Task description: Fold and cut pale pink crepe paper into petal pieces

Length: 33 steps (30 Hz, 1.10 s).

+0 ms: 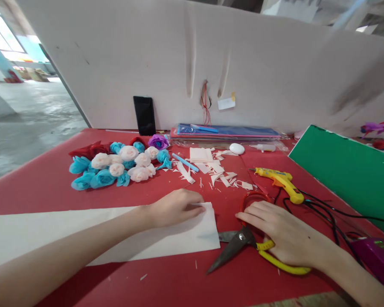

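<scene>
A long strip of white crepe-like paper (121, 238) stretches in from the left edge across the red tabletop. My left hand (179, 207) rests on it near its right end, thumb and curled fingers closed on the paper by its upper corner. In my right hand (272, 226) is a pair of scissors (238, 243) with one red and one yellow handle. Their blades are spread, and one tip is beside or under the strip's right edge; which, I cannot tell. Some of the right fingers are hidden behind the handles.
Blue, white, red and purple paper flowers (115, 166) are grouped at the back left. Paper scraps (217, 170) lie mid-table near a blue pen (185, 163). A yellow glue gun (281, 181) with black cords lies right, by a green board (345, 175). A phone (144, 115) leans behind.
</scene>
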{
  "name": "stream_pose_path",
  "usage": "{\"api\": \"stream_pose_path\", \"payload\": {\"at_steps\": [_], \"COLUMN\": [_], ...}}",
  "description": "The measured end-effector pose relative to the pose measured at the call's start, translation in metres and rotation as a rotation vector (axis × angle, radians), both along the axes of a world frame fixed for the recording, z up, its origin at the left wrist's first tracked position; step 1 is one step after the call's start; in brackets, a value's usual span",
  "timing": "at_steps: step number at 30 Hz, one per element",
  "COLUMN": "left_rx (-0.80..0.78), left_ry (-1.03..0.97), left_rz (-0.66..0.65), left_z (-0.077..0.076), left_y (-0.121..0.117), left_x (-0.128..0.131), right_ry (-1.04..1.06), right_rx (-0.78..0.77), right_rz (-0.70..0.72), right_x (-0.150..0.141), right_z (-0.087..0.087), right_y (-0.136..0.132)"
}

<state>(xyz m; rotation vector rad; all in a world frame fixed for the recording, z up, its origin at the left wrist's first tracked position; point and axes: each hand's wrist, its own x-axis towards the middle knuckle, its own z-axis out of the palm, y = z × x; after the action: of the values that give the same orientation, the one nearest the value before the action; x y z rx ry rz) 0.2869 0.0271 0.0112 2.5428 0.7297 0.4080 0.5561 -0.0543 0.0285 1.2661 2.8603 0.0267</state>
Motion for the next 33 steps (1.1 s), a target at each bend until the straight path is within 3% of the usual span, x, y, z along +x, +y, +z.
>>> {"api": "stream_pose_path", "payload": {"at_steps": [7, 33], "left_rx": [-0.002, 0.016], "left_ry": [-0.065, -0.046], "left_rz": [0.081, 0.065], "left_z": [-0.010, -0.015], "left_y": [-0.002, -0.002], "left_x": [-0.001, 0.000], "right_ry": [0.020, 0.019], "right_rx": [0.090, 0.050], "right_rz": [0.074, 0.112], "right_x": [-0.005, -0.004], "right_z": [-0.001, -0.003], "right_y": [-0.002, -0.003]}}
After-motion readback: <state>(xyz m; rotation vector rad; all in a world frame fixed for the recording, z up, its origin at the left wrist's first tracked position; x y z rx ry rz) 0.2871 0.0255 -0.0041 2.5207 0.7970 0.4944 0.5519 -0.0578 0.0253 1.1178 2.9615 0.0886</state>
